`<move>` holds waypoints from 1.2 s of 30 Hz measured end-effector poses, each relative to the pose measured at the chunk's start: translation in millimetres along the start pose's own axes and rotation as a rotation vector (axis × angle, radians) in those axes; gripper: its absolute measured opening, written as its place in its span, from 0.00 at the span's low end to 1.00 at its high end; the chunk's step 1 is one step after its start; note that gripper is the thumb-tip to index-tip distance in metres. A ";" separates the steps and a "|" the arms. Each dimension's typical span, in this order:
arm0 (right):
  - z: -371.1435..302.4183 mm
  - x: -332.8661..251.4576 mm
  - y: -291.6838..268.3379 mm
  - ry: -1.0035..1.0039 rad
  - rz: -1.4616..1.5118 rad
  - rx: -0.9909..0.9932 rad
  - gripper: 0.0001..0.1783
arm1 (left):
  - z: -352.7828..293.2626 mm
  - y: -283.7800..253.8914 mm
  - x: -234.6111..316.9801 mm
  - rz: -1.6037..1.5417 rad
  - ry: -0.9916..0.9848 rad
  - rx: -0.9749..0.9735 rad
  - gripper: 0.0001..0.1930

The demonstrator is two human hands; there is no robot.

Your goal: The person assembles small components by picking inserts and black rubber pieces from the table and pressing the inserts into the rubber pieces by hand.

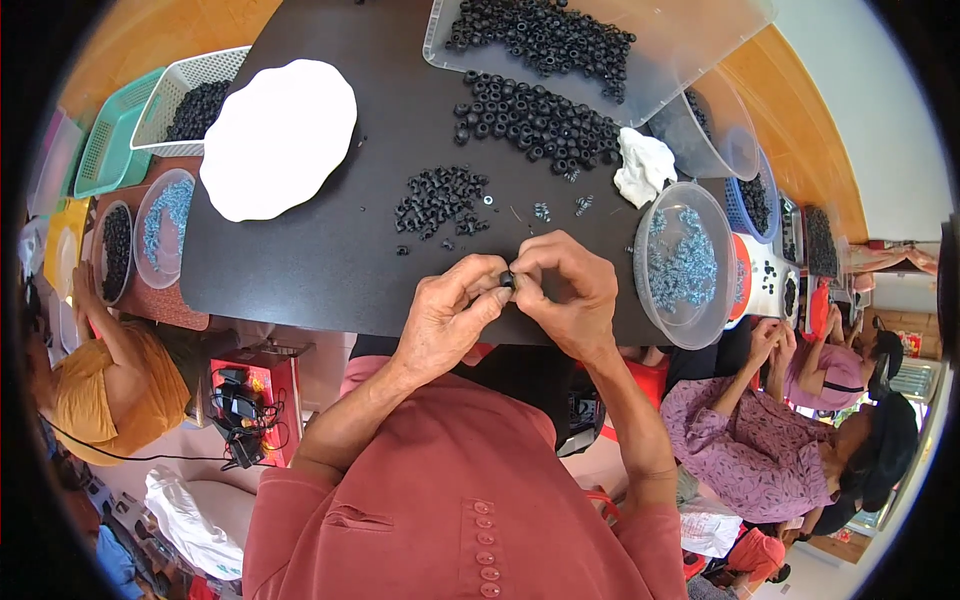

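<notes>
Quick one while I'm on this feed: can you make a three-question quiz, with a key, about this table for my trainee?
1. Multiple choice: what sits where the fingertips of the left hand and right hand meet?
A) a crumpled white tissue
B) a small black part
C) a black cable

2. True or false: the flat white wavy-edged piece lies to the left of both hands.

3. Fill in the colour: the round clear tub to the right of the hands holds many small ____ pieces.

Key: 1. B; 2. True; 3. blue
</notes>
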State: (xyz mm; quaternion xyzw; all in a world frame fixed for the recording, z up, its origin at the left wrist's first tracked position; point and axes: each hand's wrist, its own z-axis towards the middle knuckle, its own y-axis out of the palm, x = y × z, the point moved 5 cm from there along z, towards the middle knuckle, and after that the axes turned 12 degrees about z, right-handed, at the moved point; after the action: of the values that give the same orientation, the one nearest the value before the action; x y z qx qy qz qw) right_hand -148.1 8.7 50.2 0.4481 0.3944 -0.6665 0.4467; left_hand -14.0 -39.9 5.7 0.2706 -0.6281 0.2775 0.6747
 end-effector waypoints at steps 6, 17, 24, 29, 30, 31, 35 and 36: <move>-2.7 0.3 1.6 -0.054 0.013 -0.065 0.09 | 0.1 1.0 -10.6 -0.128 -0.071 -0.015 0.08; -8.0 1.3 -3.0 0.011 0.070 -0.059 0.09 | 1.6 4.4 -13.4 -0.215 -0.044 -0.107 0.10; -10.9 3.2 -5.1 -0.005 0.095 -0.028 0.11 | 4.2 5.5 -11.5 -0.299 -0.044 -0.096 0.14; -11.0 0.1 -2.8 -0.052 0.050 -0.058 0.14 | 4.2 1.6 -14.3 -0.324 -0.118 -0.160 0.13; -11.0 -0.4 -2.7 -0.059 0.037 -0.061 0.15 | 4.3 1.4 -15.9 -0.316 -0.137 -0.164 0.13; -11.0 -0.9 -2.2 -0.065 0.025 -0.065 0.16 | 4.3 0.3 -16.4 -0.315 -0.137 -0.163 0.13; -11.1 -5.9 0.2 -0.076 0.004 -0.059 0.16 | 2.8 0.8 -24.0 -0.379 -0.189 -0.162 0.13; -11.1 -8.3 1.2 -0.099 -0.027 -0.058 0.17 | 2.6 0.7 -25.2 -0.392 -0.184 -0.147 0.12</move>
State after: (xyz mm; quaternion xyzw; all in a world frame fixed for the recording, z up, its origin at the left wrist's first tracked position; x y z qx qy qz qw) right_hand -142.6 20.6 54.7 0.3961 0.3968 -0.6821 0.4694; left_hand -17.7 -42.1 -19.3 0.3618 -0.6411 0.0686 0.6734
